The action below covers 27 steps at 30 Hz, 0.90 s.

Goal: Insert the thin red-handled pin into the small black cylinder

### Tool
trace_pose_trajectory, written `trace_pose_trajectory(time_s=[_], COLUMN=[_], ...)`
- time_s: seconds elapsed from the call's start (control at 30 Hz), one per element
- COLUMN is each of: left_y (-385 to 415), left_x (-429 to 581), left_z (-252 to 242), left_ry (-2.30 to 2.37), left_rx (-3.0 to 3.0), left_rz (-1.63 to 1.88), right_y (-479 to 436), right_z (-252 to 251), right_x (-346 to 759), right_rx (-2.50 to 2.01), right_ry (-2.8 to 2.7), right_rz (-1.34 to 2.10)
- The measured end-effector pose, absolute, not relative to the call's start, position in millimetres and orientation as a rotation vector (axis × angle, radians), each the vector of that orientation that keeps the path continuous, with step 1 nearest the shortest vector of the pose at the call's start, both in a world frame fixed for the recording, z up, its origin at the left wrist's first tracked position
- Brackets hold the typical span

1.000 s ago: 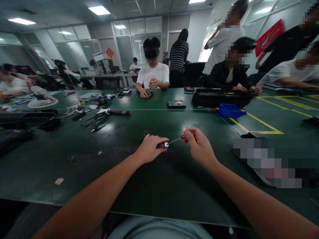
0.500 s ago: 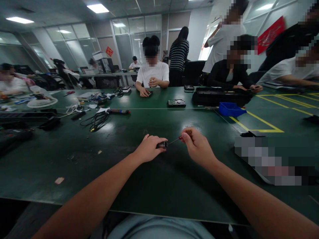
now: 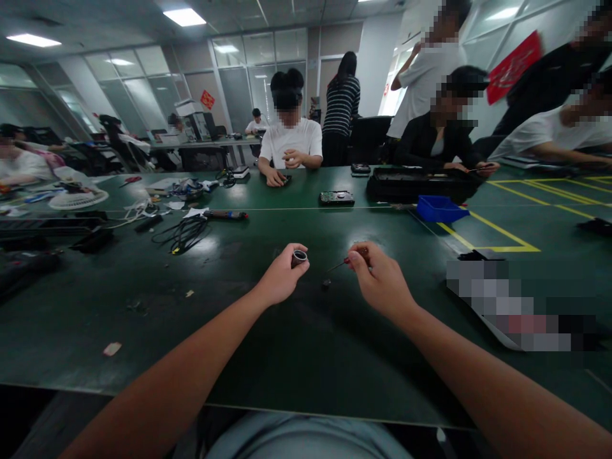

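Note:
My left hand is closed around a small dark cylinder with a silver rim, its open end tilted up. My right hand pinches a thin screwdriver with a red handle, its metal tip pointing left toward the cylinder but apart from it. A tiny dark part lies on the green table between the two hands. Both hands hover just above the table surface.
Black cables and a dark tool lie at the left. A blue bin, a black case and a hard drive sit further back. A blurred-out object lies at the right. Several people sit or stand around the table.
The left hand lifted the cylinder up and away, turning its open end upward. The screwdriver tip has come out of the cylinder. A small part now lies on the table between the hands.

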<state>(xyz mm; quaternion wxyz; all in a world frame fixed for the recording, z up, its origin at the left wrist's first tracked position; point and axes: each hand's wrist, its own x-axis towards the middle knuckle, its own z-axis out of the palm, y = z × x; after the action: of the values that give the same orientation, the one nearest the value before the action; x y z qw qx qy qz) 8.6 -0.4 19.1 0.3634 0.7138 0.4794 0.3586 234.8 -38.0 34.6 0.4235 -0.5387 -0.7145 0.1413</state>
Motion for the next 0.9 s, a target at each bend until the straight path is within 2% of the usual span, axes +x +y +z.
trace_pose_trajectory(time_s=[0.23,0.53,0.73,0.9], left_y=[-8,-4,1,6], left_x=[20,41,47,39], left_z=[39,24,19,21], left_ry=[1.313,1.316,1.314,1.258], left_rx=[2.114,2.492,2.542,2.359], left_rz=[0.609,0.161,0.145,0.313], right_y=[-39,-37,-37,-37], right_z=[39,37,38,40], right_x=[235,238,238,238], right_rx=[-1.333,-1.321,-1.331,-1.334], right_ry=[-1.76,-1.74,-1.729,-1.737], right_rz=[0.342,0.334,0.33,0.335])
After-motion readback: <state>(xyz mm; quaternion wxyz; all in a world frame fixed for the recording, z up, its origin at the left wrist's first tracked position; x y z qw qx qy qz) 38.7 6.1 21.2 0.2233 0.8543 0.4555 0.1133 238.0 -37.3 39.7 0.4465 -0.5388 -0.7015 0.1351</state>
